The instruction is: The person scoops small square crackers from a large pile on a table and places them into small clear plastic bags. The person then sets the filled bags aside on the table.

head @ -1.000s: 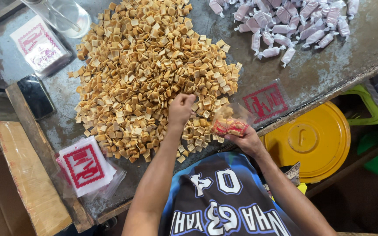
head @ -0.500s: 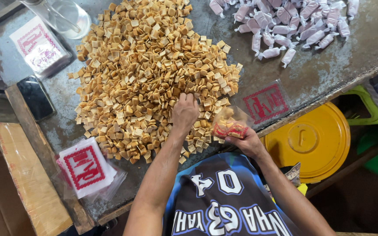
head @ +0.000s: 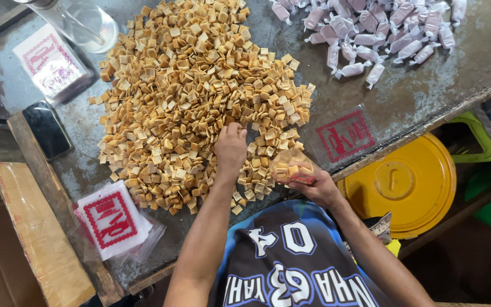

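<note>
Your left hand lay knuckles-up on the near side of the heap of square crackers, fingers curled into the pieces; I could not tell what they had pinched. Your right hand was closed around a small clear bag, partly filled with crackers, held just over the table's near edge.

Risks, in my judgement: the bag's mouth sat beyond the heap's fringe, so a loose carry could drop pieces over that edge toward the yellow lid below. Pressing down could crush crackers.

Counts: one heap, pieces too many to count; one bag in hand; three sets of flat red-printed bags, at the far left, near left and near right; one cluster of pale wrapped sweets at the far right; one cardboard box; one dark phone.
</note>
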